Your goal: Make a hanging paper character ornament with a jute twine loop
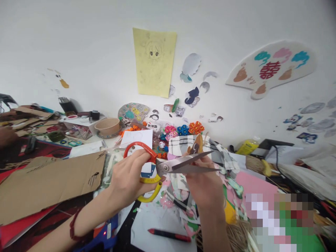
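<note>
My left hand (128, 175), with a dark red bracelet at the wrist, is closed around the scissors (166, 168). They have one red and one yellow handle, and their blades point right, a little apart. My right hand (203, 182) pinches a small brown cutout with a dark drawn marking (197, 144). The blades cross in front of this hand, just below and over the cutout; whether they touch it I cannot tell. Beneath both hands lie coloured scraps (181, 196) and white paper (157, 224) with a red and black pen (169, 235) on it.
Brown cardboard (55, 182) lies to the left, near a blue glue gun (106, 232) with a red light. Colourful flowers (183, 130) and a bowl (107, 126) stand by the wall. On the right are pink paper (258, 183), twine (237, 234) and a yellow bottle (246, 146). Another person's hand (7, 136) shows far left.
</note>
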`<state>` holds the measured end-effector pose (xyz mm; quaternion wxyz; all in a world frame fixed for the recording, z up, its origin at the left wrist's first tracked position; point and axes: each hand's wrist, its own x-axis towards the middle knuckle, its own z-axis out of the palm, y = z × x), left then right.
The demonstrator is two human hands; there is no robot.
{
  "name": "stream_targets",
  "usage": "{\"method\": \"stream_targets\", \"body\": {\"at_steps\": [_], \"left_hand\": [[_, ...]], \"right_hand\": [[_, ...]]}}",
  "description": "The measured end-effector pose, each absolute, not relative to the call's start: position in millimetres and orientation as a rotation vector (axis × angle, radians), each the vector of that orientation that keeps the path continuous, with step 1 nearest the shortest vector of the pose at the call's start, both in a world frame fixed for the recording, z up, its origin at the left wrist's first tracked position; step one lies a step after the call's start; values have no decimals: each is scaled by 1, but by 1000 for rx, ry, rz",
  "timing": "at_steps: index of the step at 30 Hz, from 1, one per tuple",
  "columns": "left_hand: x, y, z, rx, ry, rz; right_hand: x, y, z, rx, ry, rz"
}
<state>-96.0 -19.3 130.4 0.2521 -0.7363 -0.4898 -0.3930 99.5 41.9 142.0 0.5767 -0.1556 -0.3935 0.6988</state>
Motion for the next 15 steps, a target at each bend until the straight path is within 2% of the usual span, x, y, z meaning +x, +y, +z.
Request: {"method": "stream_targets", "body": {"at_steps": [15], "left_hand": [[-101, -22, 131, -1932, -1327, -937]], "right_hand": [[97, 43, 140, -290, -966, 1625]]}}
